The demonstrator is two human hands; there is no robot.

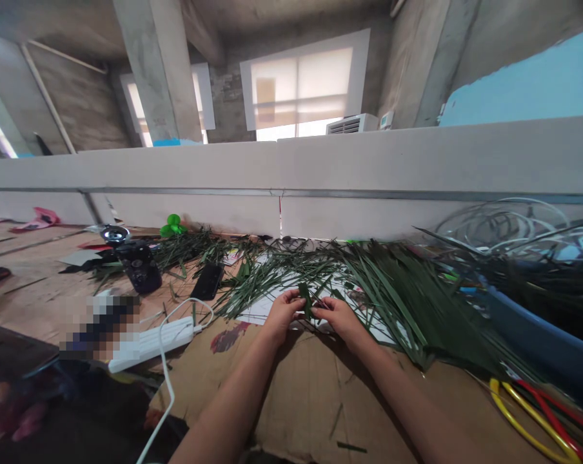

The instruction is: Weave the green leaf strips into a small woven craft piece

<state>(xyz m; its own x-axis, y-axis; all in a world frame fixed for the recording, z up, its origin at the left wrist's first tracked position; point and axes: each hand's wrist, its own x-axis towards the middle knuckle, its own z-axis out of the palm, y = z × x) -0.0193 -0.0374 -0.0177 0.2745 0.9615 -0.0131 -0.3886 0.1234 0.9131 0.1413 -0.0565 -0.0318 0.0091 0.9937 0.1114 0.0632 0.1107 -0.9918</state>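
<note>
Both my hands meet over a sheet of brown cardboard [311, 386] at the middle of the table. My left hand [284, 310] pinches a folded piece of green leaf strip [305, 298], fingers closed on it. My right hand [337, 314] grips the same leaf strip from the right side, fingers curled. A large heap of long green leaf strips [407, 290] lies just beyond and to the right of my hands, over white paper [260, 309].
A white power strip [151, 345] with a white cable lies at the left, with a black phone [208, 281] and a dark round speaker [141, 265] behind it. A grey partition wall [320, 187] closes the far edge. Coiled clear tubing [504, 225] and yellow and red cables [533, 412] sit right.
</note>
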